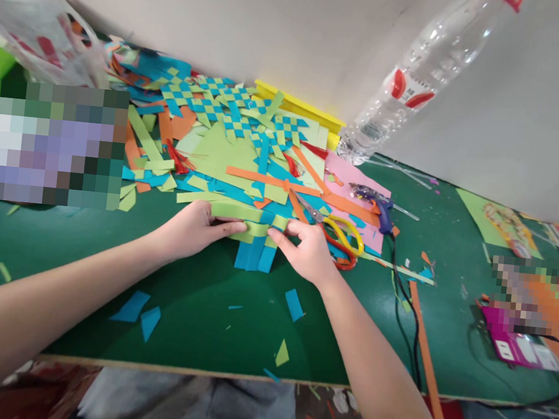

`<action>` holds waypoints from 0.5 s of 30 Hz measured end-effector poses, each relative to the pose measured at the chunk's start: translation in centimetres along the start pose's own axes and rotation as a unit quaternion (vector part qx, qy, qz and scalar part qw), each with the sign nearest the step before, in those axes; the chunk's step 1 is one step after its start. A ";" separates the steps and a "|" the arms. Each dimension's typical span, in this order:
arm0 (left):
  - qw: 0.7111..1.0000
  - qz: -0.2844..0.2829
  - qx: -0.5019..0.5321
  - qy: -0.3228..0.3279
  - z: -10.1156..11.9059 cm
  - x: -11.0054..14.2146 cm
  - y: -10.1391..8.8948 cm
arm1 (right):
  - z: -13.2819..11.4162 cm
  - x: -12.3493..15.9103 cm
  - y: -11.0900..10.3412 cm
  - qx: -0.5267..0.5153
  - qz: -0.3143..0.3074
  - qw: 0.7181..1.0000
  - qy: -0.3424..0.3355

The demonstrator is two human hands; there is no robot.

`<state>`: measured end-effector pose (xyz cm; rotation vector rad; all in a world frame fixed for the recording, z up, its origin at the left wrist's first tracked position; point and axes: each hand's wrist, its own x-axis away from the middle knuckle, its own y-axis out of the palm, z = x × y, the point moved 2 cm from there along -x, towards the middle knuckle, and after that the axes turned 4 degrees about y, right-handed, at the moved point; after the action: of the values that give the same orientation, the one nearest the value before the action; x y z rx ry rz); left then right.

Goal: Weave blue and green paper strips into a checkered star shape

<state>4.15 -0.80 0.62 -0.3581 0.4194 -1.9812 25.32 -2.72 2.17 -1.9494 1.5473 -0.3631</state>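
Note:
Between my two hands is a partly woven piece of blue and light green paper strips, held just above the green table. My left hand pinches the green strips at the left side, thumb on top. On the right, my right hand grips the other side with thumb and fingers. Blue strip ends hang down toward me below the weave. Scissors with yellow and orange handles lie just right of my right hand. Behind the hands, finished blue-and-green woven pieces are heaped on loose paper.
A water bottle stands at the back right, beside a yellow tray. A blue glue gun lies on pink paper, its black cord running to the front edge. Paper scraps dot the green table. A plastic bag is at left.

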 end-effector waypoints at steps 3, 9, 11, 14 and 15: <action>1.000 0.000 0.003 0.003 -0.1 0.0 0.0 | -0.1 0.0 0.0 -0.001 0.000 1.000 -0.003; 1.000 -0.003 0.005 0.009 0.0 -0.1 0.0 | -0.1 0.0 0.0 -0.001 -0.002 1.000 -0.001; 1.000 -0.002 0.003 0.007 0.1 0.0 0.0 | -0.1 0.0 0.0 0.001 -0.004 1.000 0.001; 1.000 0.002 0.003 0.003 0.2 0.0 0.0 | -0.1 0.0 0.0 0.005 -0.003 1.000 0.004; 1.000 0.003 0.004 0.002 0.2 0.0 0.0 | -0.1 0.0 0.0 0.006 -0.002 1.000 0.005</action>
<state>4.21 -0.85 0.76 -0.3482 0.4142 -1.9780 25.26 -2.70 2.23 -1.9458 1.5435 -0.3828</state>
